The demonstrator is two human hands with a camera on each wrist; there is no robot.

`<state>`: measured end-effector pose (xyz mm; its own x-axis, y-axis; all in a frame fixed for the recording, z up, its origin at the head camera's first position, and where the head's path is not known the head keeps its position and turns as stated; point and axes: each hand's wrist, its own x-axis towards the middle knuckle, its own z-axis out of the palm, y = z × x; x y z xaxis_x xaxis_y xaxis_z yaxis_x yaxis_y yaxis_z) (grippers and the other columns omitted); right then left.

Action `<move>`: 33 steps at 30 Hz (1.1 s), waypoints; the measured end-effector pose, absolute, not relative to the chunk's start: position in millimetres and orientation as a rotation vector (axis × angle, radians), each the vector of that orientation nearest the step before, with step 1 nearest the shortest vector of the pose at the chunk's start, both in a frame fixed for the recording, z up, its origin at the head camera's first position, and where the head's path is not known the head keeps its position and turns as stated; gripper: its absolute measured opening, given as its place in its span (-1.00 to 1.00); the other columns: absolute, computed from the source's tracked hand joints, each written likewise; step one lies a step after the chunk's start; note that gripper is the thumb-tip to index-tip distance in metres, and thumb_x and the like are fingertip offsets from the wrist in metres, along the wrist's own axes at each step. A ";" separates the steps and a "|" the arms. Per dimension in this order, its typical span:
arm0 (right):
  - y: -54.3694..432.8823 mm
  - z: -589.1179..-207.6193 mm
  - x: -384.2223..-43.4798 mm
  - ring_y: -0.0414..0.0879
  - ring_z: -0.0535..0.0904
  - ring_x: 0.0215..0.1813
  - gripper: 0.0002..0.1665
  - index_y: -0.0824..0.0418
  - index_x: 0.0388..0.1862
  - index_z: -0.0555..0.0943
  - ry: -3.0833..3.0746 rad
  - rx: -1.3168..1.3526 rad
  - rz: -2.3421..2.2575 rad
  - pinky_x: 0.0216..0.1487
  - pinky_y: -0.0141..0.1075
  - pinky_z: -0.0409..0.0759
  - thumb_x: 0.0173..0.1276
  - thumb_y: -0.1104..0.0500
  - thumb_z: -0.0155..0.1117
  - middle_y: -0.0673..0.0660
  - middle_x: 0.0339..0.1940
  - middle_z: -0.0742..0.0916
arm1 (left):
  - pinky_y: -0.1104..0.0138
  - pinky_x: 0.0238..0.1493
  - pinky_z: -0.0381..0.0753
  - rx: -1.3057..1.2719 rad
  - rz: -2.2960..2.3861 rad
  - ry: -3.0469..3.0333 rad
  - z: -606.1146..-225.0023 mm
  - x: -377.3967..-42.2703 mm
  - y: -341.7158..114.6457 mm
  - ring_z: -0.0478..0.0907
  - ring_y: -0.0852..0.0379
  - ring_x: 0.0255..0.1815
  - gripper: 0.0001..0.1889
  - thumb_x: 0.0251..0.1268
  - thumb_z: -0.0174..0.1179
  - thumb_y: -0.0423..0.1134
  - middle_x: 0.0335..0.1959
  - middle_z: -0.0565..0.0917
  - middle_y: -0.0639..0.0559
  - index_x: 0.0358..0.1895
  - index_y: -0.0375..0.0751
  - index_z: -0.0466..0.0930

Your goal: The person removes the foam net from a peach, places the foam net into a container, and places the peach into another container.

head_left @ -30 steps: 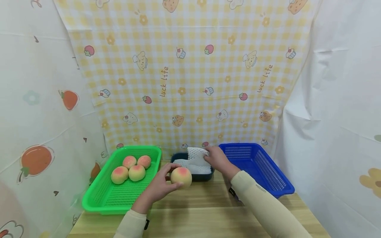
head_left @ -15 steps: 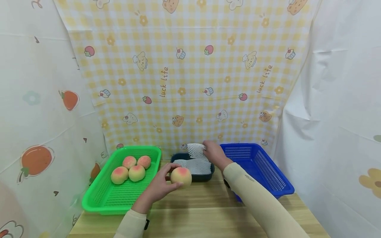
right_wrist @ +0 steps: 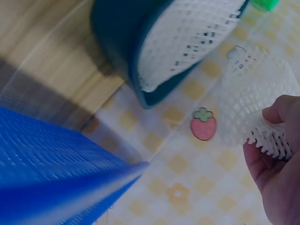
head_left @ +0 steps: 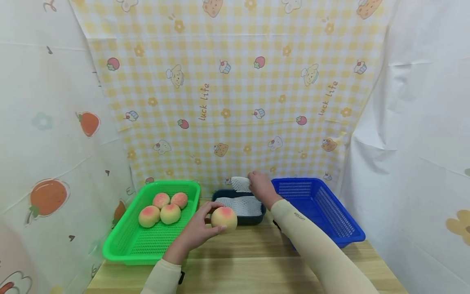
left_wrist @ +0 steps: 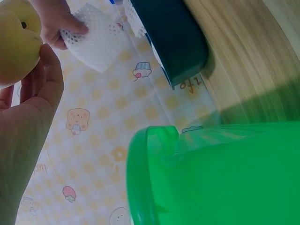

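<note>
A yellow peach with a pink top [head_left: 225, 219] is in my left hand [head_left: 196, 229], fingers and thumb curled round its side, in front of a dark teal bin [head_left: 251, 220]. My right hand [head_left: 263, 188] pinches a white foam net sleeve [right_wrist: 253, 93] between thumb and fingers, raised above the bin. More white foam nets [head_left: 244, 205] lie inside the bin. In the left wrist view the peach [left_wrist: 16, 47] shows at the upper left, with the pinched net [left_wrist: 96, 40] beyond it.
On the left stands a green basket [head_left: 110, 247] with several peaches [head_left: 170, 214] in its far half. A blue basket [head_left: 308, 204] stands to the right, partly behind the right forearm. All rest on a wooden table [head_left: 242, 261] before a checked cloth backdrop.
The right hand has lifted the foam net up out of the bin, and the net has swung clear of the others. The left hand with the peach has stayed nearly still.
</note>
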<state>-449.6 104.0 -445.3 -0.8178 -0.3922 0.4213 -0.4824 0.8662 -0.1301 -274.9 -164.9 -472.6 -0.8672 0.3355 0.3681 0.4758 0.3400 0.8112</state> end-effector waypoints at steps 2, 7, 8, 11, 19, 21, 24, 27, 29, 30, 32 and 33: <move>102.9 -449.3 -452.2 0.03 0.69 -0.13 -0.82 0.22 0.03 0.70 -2.651 0.652 0.301 -0.07 -0.11 0.73 0.52 0.31 0.50 0.11 -0.14 0.71 | 0.11 0.22 0.68 -0.757 -1.557 -2.457 -472.2 -274.6 -165.8 0.61 0.02 0.25 -0.31 0.39 0.59 -0.09 0.33 0.62 0.04 0.49 -0.14 0.51; 102.3 -462.2 -459.0 0.02 0.69 -0.11 -0.75 0.19 0.07 0.68 -2.594 0.684 0.270 -0.09 -0.13 0.72 0.50 0.32 0.51 0.10 -0.11 0.71 | 0.12 0.23 0.68 -0.747 -1.571 -2.451 -473.3 -275.2 -167.1 0.61 0.03 0.27 -0.33 0.39 0.59 -0.09 0.34 0.62 0.06 0.48 -0.06 0.53; 102.1 -465.1 -459.7 0.02 0.68 -0.10 -0.73 0.19 0.10 0.67 -2.585 0.703 0.265 -0.10 -0.14 0.71 0.51 0.32 0.50 0.10 -0.09 0.69 | 0.11 0.23 0.68 -0.748 -1.573 -2.448 -473.6 -275.6 -167.3 0.60 0.02 0.28 -0.34 0.39 0.59 -0.09 0.34 0.62 0.05 0.48 -0.06 0.53; 100.6 -477.8 -462.6 0.01 0.63 -0.14 -0.71 0.17 0.13 0.64 -2.539 0.771 0.208 -0.19 -0.18 0.69 0.51 0.32 0.50 0.11 -0.08 0.66 | 0.08 0.24 0.67 -0.747 -1.576 -2.443 -474.5 -277.4 -167.8 0.60 0.01 0.29 -0.35 0.40 0.58 -0.09 0.34 0.63 0.02 0.47 -0.04 0.53; 97.7 -507.7 -458.0 -0.07 0.61 -0.07 -0.66 0.09 0.22 0.68 -2.713 1.020 0.068 -0.05 -0.16 0.71 0.53 0.17 0.51 0.06 0.00 0.63 | 0.09 0.24 0.68 -0.754 -1.571 -2.454 -474.4 -278.9 -169.5 0.60 0.02 0.29 -0.34 0.40 0.58 -0.06 0.35 0.62 0.04 0.49 0.01 0.52; 96.9 -507.2 -454.4 -0.09 0.60 -0.04 -0.66 0.08 0.22 0.72 -2.820 1.043 0.138 0.05 -0.16 0.70 0.57 0.04 0.48 0.05 0.00 0.62 | 0.08 0.24 0.68 -0.752 -1.574 -2.452 -474.9 -279.4 -169.5 0.61 0.02 0.28 -0.34 0.40 0.58 -0.06 0.35 0.62 0.04 0.49 0.01 0.52; 95.1 -509.5 -454.4 -0.12 0.57 -0.09 -0.64 0.08 0.19 0.76 -2.907 1.045 0.231 0.06 -0.15 0.68 0.66 -0.11 0.36 0.03 -0.05 0.61 | 0.04 0.25 0.68 -0.747 -1.575 -2.449 -475.4 -280.3 -169.3 0.60 0.01 0.28 -0.34 0.40 0.58 -0.06 0.35 0.62 0.03 0.48 0.00 0.52; 93.5 -513.8 -456.6 -0.11 0.58 -0.12 -0.66 0.09 0.18 0.75 -2.919 1.032 0.257 0.06 -0.13 0.69 0.73 -0.09 0.28 0.05 -0.07 0.61 | 0.05 0.25 0.68 -0.745 -1.571 -2.453 -476.0 -281.0 -169.5 0.60 0.01 0.29 -0.33 0.40 0.58 -0.06 0.36 0.61 0.03 0.49 -0.03 0.52; 92.4 -516.7 -458.7 -0.10 0.61 -0.11 -0.70 0.08 0.23 0.72 -2.919 1.011 0.255 0.08 -0.13 0.72 0.71 -0.02 0.32 0.07 -0.04 0.61 | 0.09 0.25 0.68 -0.743 -1.563 -2.461 -475.8 -280.9 -169.8 0.60 0.01 0.30 -0.33 0.40 0.58 -0.06 0.36 0.61 0.04 0.49 -0.02 0.52; 91.9 -517.7 -459.4 -0.09 0.64 -0.09 -0.68 0.07 0.28 0.69 -2.929 0.996 0.254 0.10 -0.12 0.73 0.70 0.00 0.36 0.09 0.00 0.62 | 0.10 0.25 0.68 -0.742 -1.563 -2.462 -475.8 -280.7 -170.0 0.60 0.02 0.30 -0.33 0.40 0.58 -0.05 0.36 0.61 0.04 0.49 -0.02 0.52; 90.8 -518.6 -459.5 -0.06 0.68 -0.02 -0.57 0.04 0.39 0.65 -2.956 0.963 0.270 0.16 -0.10 0.75 0.64 0.03 0.44 0.13 0.10 0.62 | 0.12 0.24 0.68 -0.742 -1.564 -2.465 -475.6 -280.4 -170.1 0.60 0.02 0.30 -0.34 0.40 0.58 -0.05 0.36 0.60 0.05 0.49 0.00 0.52; 90.2 -518.8 -459.6 -0.04 0.69 0.03 -0.51 0.03 0.45 0.63 -2.976 0.951 0.271 0.19 -0.08 0.75 0.62 0.03 0.47 0.15 0.15 0.62 | 0.13 0.25 0.68 -0.744 -1.563 -2.466 -475.4 -280.2 -170.1 0.60 0.01 0.30 -0.33 0.41 0.58 -0.05 0.36 0.60 0.04 0.49 -0.02 0.52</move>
<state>-459.6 90.2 -518.8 -0.8161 -0.5751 0.0579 -0.5761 0.8011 -0.1623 -280.2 -170.1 -475.4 -0.8705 0.3360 0.3596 0.4686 0.3425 0.8143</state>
